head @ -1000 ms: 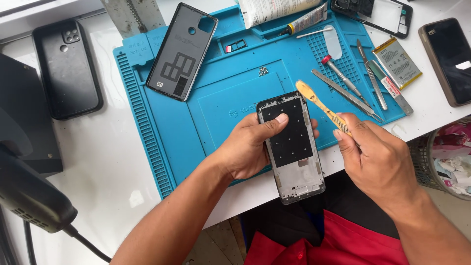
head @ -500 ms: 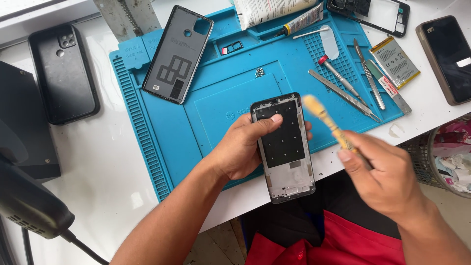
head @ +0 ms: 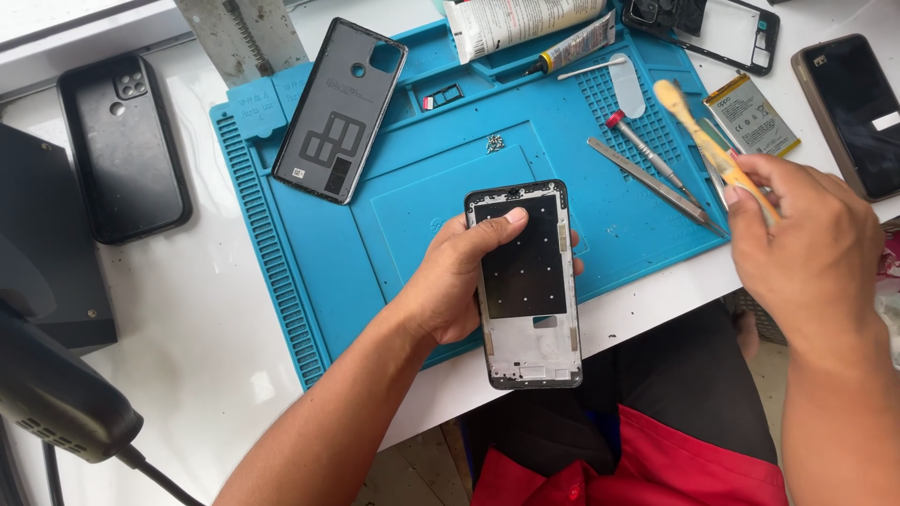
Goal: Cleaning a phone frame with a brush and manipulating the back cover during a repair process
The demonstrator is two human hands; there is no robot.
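Head view, looking down at a white table (head: 187, 309) with a blue work mat (head: 412, 197) on it. I see the left hand (head: 459, 281) gripping a stripped phone frame (head: 525, 290) over the mat's near edge, thumb pressed on its dark upper panel. The right hand (head: 811, 248) is off to the right, pinching a yellow-handled brush (head: 703, 136) with the bristle end pointing up and away. On the mat: a grey back cover (head: 339, 110) lying inside-up, a few small screws (head: 495, 142), a red-tipped screwdriver (head: 647, 155), a metal pry tool (head: 652, 183), a glue tube (head: 577, 47). A black phone case (head: 122, 145) lies left of the mat, a battery (head: 755, 117) at its right edge.
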